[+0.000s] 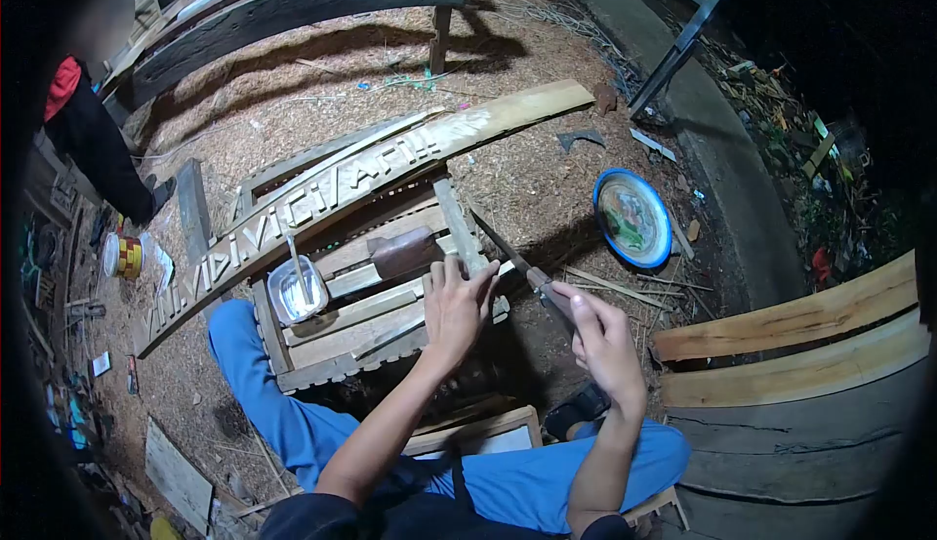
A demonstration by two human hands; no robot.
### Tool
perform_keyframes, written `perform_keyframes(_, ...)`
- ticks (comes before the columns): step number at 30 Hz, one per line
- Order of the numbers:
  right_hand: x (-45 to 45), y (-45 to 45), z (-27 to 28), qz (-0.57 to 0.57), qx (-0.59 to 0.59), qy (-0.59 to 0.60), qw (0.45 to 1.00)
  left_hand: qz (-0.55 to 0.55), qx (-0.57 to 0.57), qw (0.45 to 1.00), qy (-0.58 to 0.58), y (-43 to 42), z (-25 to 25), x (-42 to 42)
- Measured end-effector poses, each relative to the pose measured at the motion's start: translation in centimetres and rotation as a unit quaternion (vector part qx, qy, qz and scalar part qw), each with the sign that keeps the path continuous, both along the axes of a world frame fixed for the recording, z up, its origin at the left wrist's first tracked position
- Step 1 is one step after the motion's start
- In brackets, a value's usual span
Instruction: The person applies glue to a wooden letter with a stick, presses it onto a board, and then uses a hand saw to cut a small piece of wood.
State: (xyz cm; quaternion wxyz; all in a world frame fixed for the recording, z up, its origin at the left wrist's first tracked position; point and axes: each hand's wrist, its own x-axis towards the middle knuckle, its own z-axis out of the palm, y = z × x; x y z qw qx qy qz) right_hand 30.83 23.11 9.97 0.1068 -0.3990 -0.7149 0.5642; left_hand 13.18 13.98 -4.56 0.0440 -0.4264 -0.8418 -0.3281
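My right hand [603, 340] is closed round the handle of a long, dark-bladed knife [509, 253], its tip pointing up and left over the crate's right edge. Just left of the blade, my left hand [454, 311] is palm down on the slatted wooden crate [273, 330], fingers bent. A thin wood strip [390, 336] runs up to this hand; whatever is under the fingers is hidden. Beyond them lies a brown curved block [405, 253]. A clear plastic tub [297, 289] with a brush-like stick in it sits on the crate's left side.
A long board [366, 184] with raised wooden letters lies across the crate's far side. To the right are a blue-rimmed basin [597, 210] and planks [781, 315]. A bench [322, 27] stands at the back. A person's dark trouser leg [98, 154] shows at left, near a paint pail [123, 257].
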Motion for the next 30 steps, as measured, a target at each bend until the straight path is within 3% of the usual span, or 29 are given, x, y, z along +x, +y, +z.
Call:
perform_keyframes(3,0.5,0.7,-0.2,-0.030,-0.084,0.062,0.994,-0.013,0.035,0.999,0.038,0.2,-0.6,-0.1)
perform_keyframes(5,0.6,0.7,-0.5,-0.024,-0.070,0.032,0.997,-0.001,0.041,0.998,0.054,0.2,-0.3,-0.2)
perform_keyframes(7,0.2,-0.1,-0.9,0.041,0.091,0.036,0.994,0.000,0.047,0.996,0.074,0.0,0.0,-0.3)
perform_keyframes(9,0.0,-0.5,-0.5,0.049,0.099,0.019,0.994,-0.001,0.065,0.995,-0.073,-0.2,0.3,-0.4)
perform_keyframes(11,0.0,-0.4,-0.5,-0.001,0.039,0.038,0.999,-0.038,0.171,0.967,-0.186,-0.4,-0.6,-1.0)
perform_keyframes(13,0.6,-0.2,-0.1,-0.004,0.012,0.023,1.000,-0.039,0.158,0.958,-0.237,-1.1,-0.7,-1.5)
perform_keyframes(15,0.7,-0.4,0.1,-0.002,-0.009,0.009,1.000,-0.053,0.231,0.907,-0.348,-1.7,-0.9,-2.1)
perform_keyframes(17,0.9,-0.7,-0.2,-0.002,0.005,0.021,1.000,-0.085,0.109,0.978,-0.158,-3.8,-0.6,-2.9)
perform_keyframes(20,1.7,-0.4,-0.6,0.000,-0.016,0.034,0.999,-0.150,0.095,0.979,-0.102,-6.1,-0.8,-2.6)
perform_keyframes(28,4.0,0.6,-1.2,0.046,0.001,0.047,0.998,-0.145,0.076,0.987,0.001,-7.1,0.3,0.2)
perform_keyframes(30,4.7,1.3,-1.6,0.040,-0.021,0.059,0.997,-0.134,0.068,0.988,-0.021,-6.7,-0.9,0.3)
